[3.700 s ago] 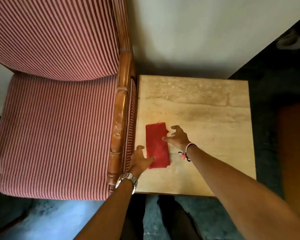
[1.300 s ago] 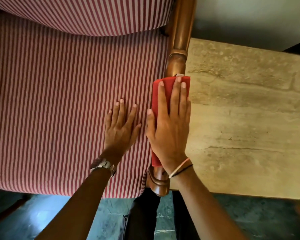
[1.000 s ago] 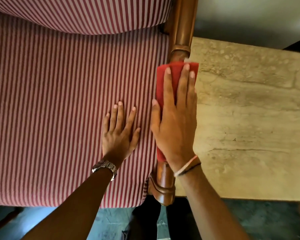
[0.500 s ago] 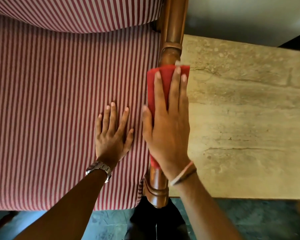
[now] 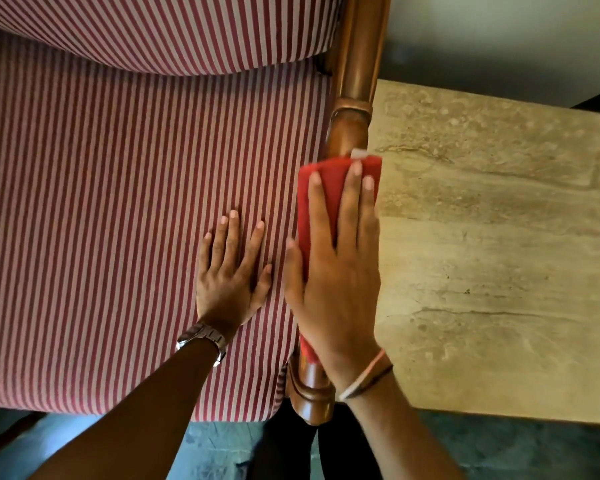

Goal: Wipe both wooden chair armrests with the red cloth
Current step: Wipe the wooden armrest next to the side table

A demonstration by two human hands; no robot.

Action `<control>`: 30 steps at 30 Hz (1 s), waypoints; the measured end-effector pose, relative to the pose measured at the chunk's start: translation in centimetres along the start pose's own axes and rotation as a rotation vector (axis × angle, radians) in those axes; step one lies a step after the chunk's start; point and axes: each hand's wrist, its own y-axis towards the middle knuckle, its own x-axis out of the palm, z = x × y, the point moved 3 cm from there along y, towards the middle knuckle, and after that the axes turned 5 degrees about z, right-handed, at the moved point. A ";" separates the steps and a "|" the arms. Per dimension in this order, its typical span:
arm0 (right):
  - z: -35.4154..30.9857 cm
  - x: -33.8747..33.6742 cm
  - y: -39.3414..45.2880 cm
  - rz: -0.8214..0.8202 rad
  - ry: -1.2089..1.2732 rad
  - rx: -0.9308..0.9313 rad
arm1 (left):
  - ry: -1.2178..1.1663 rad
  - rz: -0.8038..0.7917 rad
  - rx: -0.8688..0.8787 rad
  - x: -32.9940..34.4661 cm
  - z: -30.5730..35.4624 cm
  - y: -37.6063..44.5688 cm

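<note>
The red cloth [image 5: 329,183] lies folded along the chair's right wooden armrest [image 5: 349,133], draped over its top. My right hand [image 5: 336,271] presses flat on the cloth with fingers stretched forward, covering most of it. My left hand [image 5: 231,275] rests flat and spread on the red-and-white striped seat cushion [image 5: 118,220], just left of the armrest, holding nothing. The armrest's front end [image 5: 310,396] sticks out below my right wrist. The chair's other armrest is out of view.
A beige stone-topped side table [image 5: 499,271] stands directly against the right of the armrest. The striped chair back [image 5: 170,29] fills the top left. Dark floor [image 5: 222,452] and my legs show at the bottom edge.
Earlier the cloth lay on the side table; it now sits on the armrest under my right hand. Over the last second the hand and cloth slid slightly back toward me along the armrest.
</note>
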 end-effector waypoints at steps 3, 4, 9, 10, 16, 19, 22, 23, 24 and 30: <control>0.2 0.2 -0.2 0.000 -0.021 -0.034 | 0.009 -0.012 -0.006 -0.3 0.1 0.1; 0.2 0.2 0.8 0.006 -0.029 -0.043 | 0.013 -0.023 -0.003 -0.4 0.2 0.1; 0.0 -0.1 5.7 0.015 -0.034 -0.054 | 0.000 -0.038 -0.014 -0.8 0.1 0.3; 0.1 -0.2 5.4 0.014 -0.029 -0.045 | -0.003 -0.048 -0.018 -0.9 0.1 0.3; -0.1 -0.5 -0.9 -0.055 -0.023 0.029 | -0.005 -0.060 -0.020 -1.6 0.4 0.5; -0.2 -0.7 2.3 -0.033 -0.041 -0.012 | -0.027 -0.053 -0.026 -1.6 0.4 0.6; -0.2 -0.7 6.5 -0.025 -0.059 0.000 | -0.036 -0.046 -0.024 -1.6 0.3 0.5; -0.2 -0.7 6.8 -0.019 -0.062 0.013 | -0.041 -0.041 -0.022 -1.5 0.3 0.5; -0.3 -0.6 6.1 -0.013 -0.060 0.027 | -0.046 -0.046 -0.021 -1.3 0.2 0.5; -0.5 -0.7 -1.2 -0.054 -0.083 -0.004 | -0.063 -0.034 -0.026 -0.8 0.0 0.2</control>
